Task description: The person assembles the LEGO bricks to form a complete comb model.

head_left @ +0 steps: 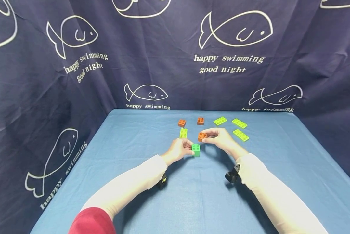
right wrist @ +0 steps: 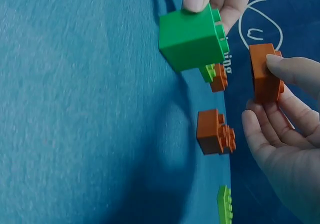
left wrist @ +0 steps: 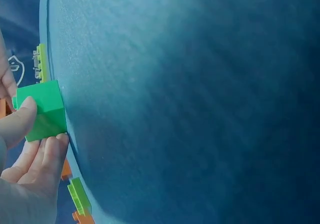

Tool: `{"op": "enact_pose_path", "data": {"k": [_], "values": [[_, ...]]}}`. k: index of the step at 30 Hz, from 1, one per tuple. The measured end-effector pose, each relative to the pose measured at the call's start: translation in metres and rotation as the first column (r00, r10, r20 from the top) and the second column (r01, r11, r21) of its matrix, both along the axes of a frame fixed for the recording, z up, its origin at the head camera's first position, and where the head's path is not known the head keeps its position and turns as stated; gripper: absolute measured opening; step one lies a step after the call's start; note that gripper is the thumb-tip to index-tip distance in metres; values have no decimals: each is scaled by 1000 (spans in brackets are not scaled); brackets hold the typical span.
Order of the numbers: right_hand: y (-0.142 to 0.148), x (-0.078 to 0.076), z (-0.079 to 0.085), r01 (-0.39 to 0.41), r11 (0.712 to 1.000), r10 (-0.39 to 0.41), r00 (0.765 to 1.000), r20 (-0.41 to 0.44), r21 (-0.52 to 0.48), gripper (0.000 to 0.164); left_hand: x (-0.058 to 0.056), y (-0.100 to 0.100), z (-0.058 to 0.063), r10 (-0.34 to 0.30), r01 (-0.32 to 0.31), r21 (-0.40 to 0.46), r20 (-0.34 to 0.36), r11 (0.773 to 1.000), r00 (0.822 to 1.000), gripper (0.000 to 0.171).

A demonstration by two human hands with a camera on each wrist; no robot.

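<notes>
My left hand (head_left: 179, 150) pinches a green toy building brick (head_left: 195, 150) between thumb and fingers, studs up in the head view. In the left wrist view the thumb lies on one side of the green brick (left wrist: 46, 108) and the fingertips on the opposite side. Just beyond and to the right, my right hand (head_left: 221, 139) grips an orange brick (head_left: 202, 136) by its sides. The right wrist view has this orange brick (right wrist: 264, 73) between thumb and fingers, apart from the green brick (right wrist: 192, 38).
Loose orange bricks (head_left: 182, 123) (head_left: 200, 121) lie farther back on the blue table (head_left: 139, 136). Flat lime bricks lie beside my left hand (head_left: 183, 133) and to the right (head_left: 220, 121) (head_left: 239, 123) (head_left: 240, 135). A dark curtain (head_left: 175, 65) with fish drawings hangs behind.
</notes>
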State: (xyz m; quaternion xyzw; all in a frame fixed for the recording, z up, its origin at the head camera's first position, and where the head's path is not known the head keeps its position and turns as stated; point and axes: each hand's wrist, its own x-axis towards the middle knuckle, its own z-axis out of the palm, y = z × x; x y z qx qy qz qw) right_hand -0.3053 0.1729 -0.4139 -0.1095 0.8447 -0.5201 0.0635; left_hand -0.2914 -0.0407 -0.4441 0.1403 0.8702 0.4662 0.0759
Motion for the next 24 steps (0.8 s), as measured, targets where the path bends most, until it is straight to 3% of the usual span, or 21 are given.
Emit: {"op": "enact_pose_path", "data": {"k": [24], "values": [[-14,17,0,-88,994,90,996,13,-68,45,-1,-1,-1,19,-19,4,21,1000,1000,27]]}}
